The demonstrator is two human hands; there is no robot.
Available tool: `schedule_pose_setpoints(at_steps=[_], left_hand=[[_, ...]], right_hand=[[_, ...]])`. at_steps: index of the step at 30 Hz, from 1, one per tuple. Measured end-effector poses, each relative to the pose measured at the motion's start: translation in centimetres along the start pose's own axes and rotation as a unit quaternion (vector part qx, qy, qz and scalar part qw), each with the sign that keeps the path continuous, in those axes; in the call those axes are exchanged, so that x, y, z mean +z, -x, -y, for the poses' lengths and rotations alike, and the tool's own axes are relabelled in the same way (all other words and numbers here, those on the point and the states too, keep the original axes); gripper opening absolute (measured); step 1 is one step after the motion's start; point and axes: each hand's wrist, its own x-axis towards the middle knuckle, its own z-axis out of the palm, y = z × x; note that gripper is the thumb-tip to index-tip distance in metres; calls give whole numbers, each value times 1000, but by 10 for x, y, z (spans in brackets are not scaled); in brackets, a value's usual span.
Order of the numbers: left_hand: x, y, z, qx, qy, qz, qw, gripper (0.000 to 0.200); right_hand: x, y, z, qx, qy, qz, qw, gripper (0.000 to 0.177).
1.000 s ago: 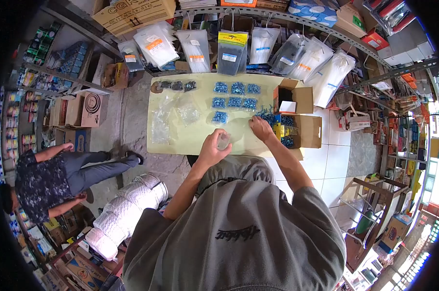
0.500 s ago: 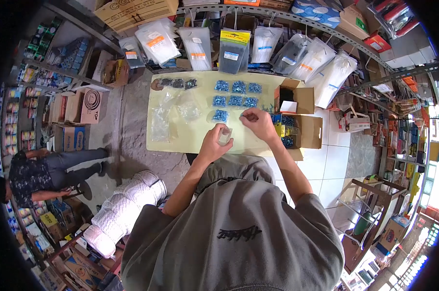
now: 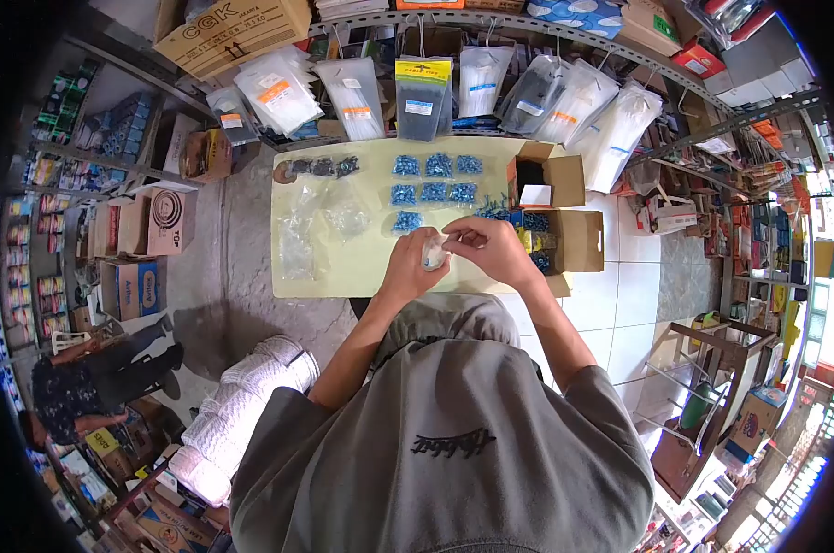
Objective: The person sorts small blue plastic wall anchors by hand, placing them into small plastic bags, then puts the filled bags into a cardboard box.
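Note:
My left hand (image 3: 411, 267) is closed around a small clear plastic bag (image 3: 432, 253), its mouth facing up and to the right. At that mouth, my right hand (image 3: 493, 247) has its thumb and fingers pinched together; what lies between the fingertips is too small to make out. Just beyond the hands, several clear packs of small blue parts (image 3: 434, 192) lie in rows on the pale yellow table (image 3: 380, 276). Loose blue parts (image 3: 493, 206) are heaped right of the packs. An open cardboard box (image 3: 578, 241) beside my right hand holds more blue parts.
Clear plastic bags (image 3: 297, 244) lie on the table's left side, below small packs of dark items (image 3: 321, 167). Another open box (image 3: 564, 181) stands at the back right. Cable tie packs (image 3: 423, 97) hang behind. A person (image 3: 76, 392) and a rope roll (image 3: 251, 405) are at left.
My right hand has moved left to the mouth of the bag in my left hand. The view has shifted slightly, and the person at left has moved lower in view.

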Motion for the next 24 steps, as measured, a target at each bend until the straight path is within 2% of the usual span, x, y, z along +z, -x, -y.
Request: schedule_pose_setpoints(at_steps=[2,4,7,9,12,14,15,16,17,18,21,24], left_hand=[[4,1,2,11,-10,-8,1000,46],[4,0,2,19,-8,0,1000,46],[0,0,-4,24,0,-8,1000,43],[-1,1,-8,17,7,-25,1000,41],[-2,4,-3,26,64,-39,997,37],[-1,10,2,10,71,-32,997,37],[-2,13,3,-6,78,-26,997,37],[-2,16,4,-5,78,-26,997,37],[-3,18,5,-24,86,-27,996,37],[-4,20,6,-43,95,-27,994,38],[-9,24,7,-71,100,-30,992,37],[-12,26,4,-73,96,-40,992,37]], right_hand=[[3,3,3,36,-38,-20,998,24],[8,6,6,-14,-24,-8,1000,24],[2,5,10,-18,-1,-9,1000,21],[-5,-1,-22,3,-40,-114,993,20],[-16,-14,-75,38,-15,-163,986,23],[-10,-14,-113,57,113,-121,985,23],[-4,-12,-137,57,113,-122,984,23],[2,-9,-160,41,175,-85,980,24],[5,-8,-162,24,237,-48,970,24],[10,-5,-163,66,278,-19,958,22],[28,-7,-195,114,350,23,930,21],[39,-5,-218,89,373,23,923,16]])
